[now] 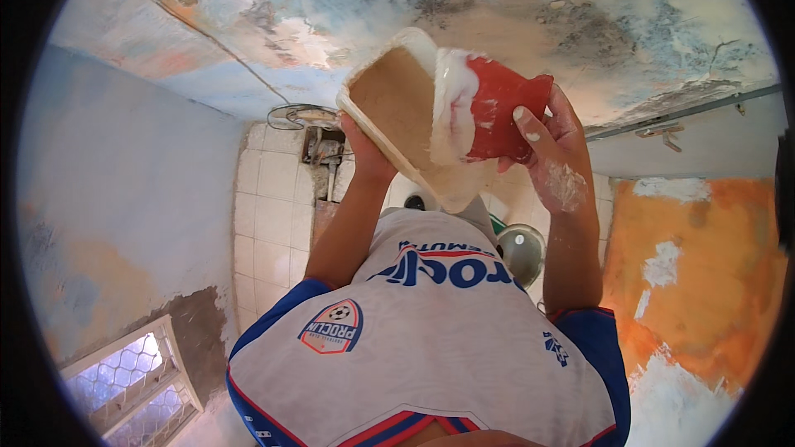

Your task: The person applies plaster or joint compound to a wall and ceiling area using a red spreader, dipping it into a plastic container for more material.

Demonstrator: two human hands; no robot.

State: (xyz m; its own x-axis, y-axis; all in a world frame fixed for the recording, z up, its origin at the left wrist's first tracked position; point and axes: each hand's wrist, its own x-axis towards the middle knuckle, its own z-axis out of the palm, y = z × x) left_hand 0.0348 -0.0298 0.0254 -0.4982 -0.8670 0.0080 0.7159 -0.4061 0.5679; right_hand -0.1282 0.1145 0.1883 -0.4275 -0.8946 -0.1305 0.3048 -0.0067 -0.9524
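My left hand (366, 149) grips a rectangular cream tub (416, 40) by its left side and holds it tilted in front of my chest. Its inside looks brownish, with white residue along the walls. In my right hand (556, 149), thumb on the near face, is a red plastic putty spreader (502, 108). Wet white putty (457, 87) coats the spreader's left part, which overlaps the tub's right rim. Dried white smears mark my right thumb and the back of that hand. Some of my left fingers are hidden by the tub.
A patchy, scraped wall (513, 0) stands close ahead. Below are floor tiles (269, 170), a round metal-looking basin (522, 252) and dusty clutter with a cable (286, 120). A barred window (137, 377) is at lower left, an orange patched wall (696, 240) at right.
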